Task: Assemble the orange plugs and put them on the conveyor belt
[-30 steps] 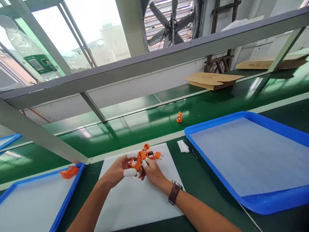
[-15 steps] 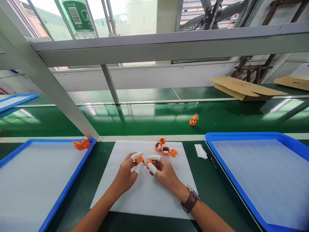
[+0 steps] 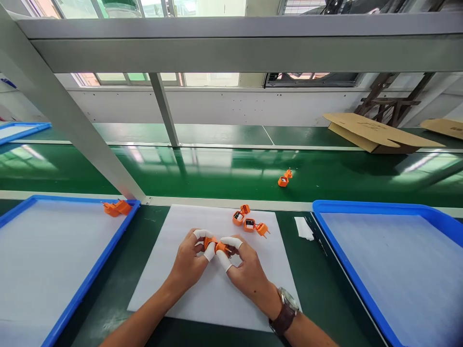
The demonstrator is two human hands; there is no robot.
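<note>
Over the white paper sheet [image 3: 173,294], my two hands hold the parts of one orange plug. My left hand [image 3: 188,265] pinches one orange plug half [image 3: 209,242] between white-covered thumb and finger. In my right hand [image 3: 248,270], also with white finger covers, is the other half [image 3: 222,247], its dark pins pointing right. The two halves are close together; whether they touch is hidden by the fingertips. Just beyond lie an opened orange plug [image 3: 238,218] and another opened plug [image 3: 250,224], showing dark and white insides.
At the left stands a blue-rimmed tray [image 3: 90,279] with orange plugs [image 3: 117,207] in its far corner. Another blue tray [image 3: 347,284] is at the right, beside a white scrap [image 3: 304,228]. An opened plug [image 3: 283,181] sits on the green belt [image 3: 217,180]; cardboard [image 3: 376,132] lies behind.
The two plug halves are nearer each other, and the right one has turned so its pins show. My hands have drawn slightly together. The view has tipped downward.
</note>
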